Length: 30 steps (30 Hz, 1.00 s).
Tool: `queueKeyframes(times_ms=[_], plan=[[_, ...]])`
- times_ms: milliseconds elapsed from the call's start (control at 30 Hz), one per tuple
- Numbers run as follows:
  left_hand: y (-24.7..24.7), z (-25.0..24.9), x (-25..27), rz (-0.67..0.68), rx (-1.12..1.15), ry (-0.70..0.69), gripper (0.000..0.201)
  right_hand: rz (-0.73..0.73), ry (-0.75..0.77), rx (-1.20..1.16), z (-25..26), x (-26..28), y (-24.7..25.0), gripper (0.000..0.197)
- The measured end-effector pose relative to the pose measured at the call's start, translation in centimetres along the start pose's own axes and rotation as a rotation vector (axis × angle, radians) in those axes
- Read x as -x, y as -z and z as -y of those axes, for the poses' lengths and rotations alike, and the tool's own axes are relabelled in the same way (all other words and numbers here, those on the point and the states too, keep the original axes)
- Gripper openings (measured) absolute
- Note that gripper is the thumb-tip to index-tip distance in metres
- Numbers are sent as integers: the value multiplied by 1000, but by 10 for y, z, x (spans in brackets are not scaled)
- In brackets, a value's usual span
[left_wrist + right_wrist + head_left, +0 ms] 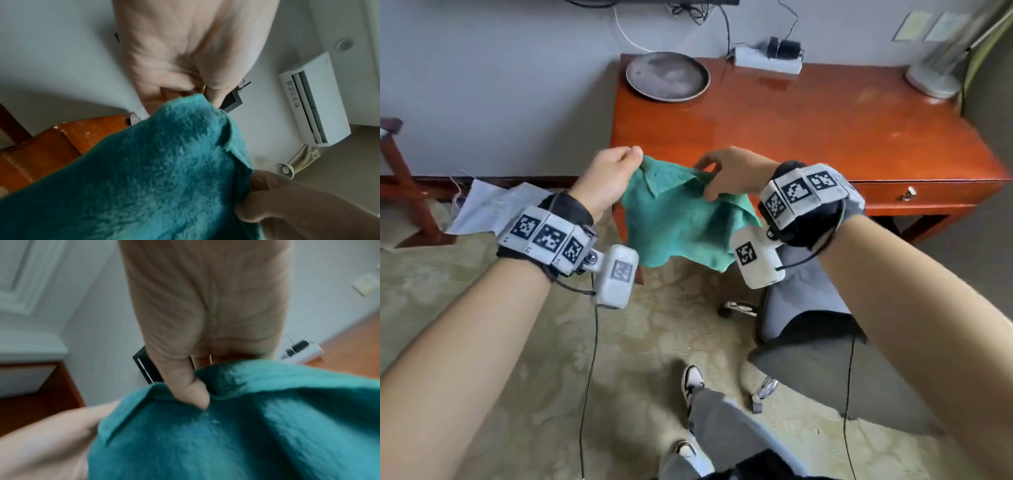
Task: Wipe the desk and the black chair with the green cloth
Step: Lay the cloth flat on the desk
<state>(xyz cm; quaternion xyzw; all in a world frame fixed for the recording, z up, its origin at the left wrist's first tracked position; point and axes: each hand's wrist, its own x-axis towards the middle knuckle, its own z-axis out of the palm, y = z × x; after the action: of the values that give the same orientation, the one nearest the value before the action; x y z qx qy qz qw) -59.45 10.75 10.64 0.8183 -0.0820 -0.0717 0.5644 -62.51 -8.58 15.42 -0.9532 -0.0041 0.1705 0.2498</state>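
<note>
L hand (607,181): raised in front of desk, thumb + fingers pinching top-left corner of green cloth (681,219); wrist cam w/ marker band strapped on.
L wrist view: L hand (185,56) seen from palm side, cloth corner (164,162) caught at fingertips; R hand's fingers (273,203) gripping cloth edge at lower right.
Cloth: hangs in air btwn both hands, spread but slack, top edge folded over, bottom edge loose below the wrists; not touching desk.
R hand (732,174): just right of L hand, same height, thumb + curled fingers pinching cloth's top-right edge.
R wrist view: blurry; R hand (205,321) w/ thumb (191,389) pressed into a cloth fold (236,426); L hand at lower left on the other corner.
Desk (808,130): red-brown wood, beyond both hands, extends far right of R hand; drawer on the front.
Gray plate (667,77): desk's back-left corner, past L hand.
Power strip (768,60): desk's back edge, past R hand.
Black chair (825,342): below/right of R wrist, near the desk, under R forearm.
</note>
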Motion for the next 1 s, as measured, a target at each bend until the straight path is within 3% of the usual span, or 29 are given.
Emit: queueKeyframes(times_ms=[67, 200, 400, 467, 600, 700, 800, 900, 1000], plan=[[-3, -3, -27, 16, 15, 24, 25, -70, 21, 177, -7, -21, 11, 10], [-3, 1, -88, 23, 142, 132, 30, -195, 18, 234, -33, -70, 28, 20], [-4, 19, -182, 97, 49, 264, 38, -12, -21, 171, -54, -162, 58, 26], [-3, 21, -207, 133, 6, 327, 63, 24, -25, 166, -53, -188, 63, 27], [8, 28, -258, 269, -31, 340, 39, 103, -35, 76, -54, -235, 71, 29], [21, 44, -300, 421, -279, 401, 90, 128, -25, 120, -58, -275, 75, 43], [23, 66, -340, 443, -465, 372, 71, 104, -14, 206, -67, -322, 74, 47], [19, 86, -372, 386, -386, 322, 34, 58, -21, 221, -75, -356, 78, 44], [17, 98, -404, 365, -350, 308, 22, 54, -59, 189, -86, -391, 81, 39]])
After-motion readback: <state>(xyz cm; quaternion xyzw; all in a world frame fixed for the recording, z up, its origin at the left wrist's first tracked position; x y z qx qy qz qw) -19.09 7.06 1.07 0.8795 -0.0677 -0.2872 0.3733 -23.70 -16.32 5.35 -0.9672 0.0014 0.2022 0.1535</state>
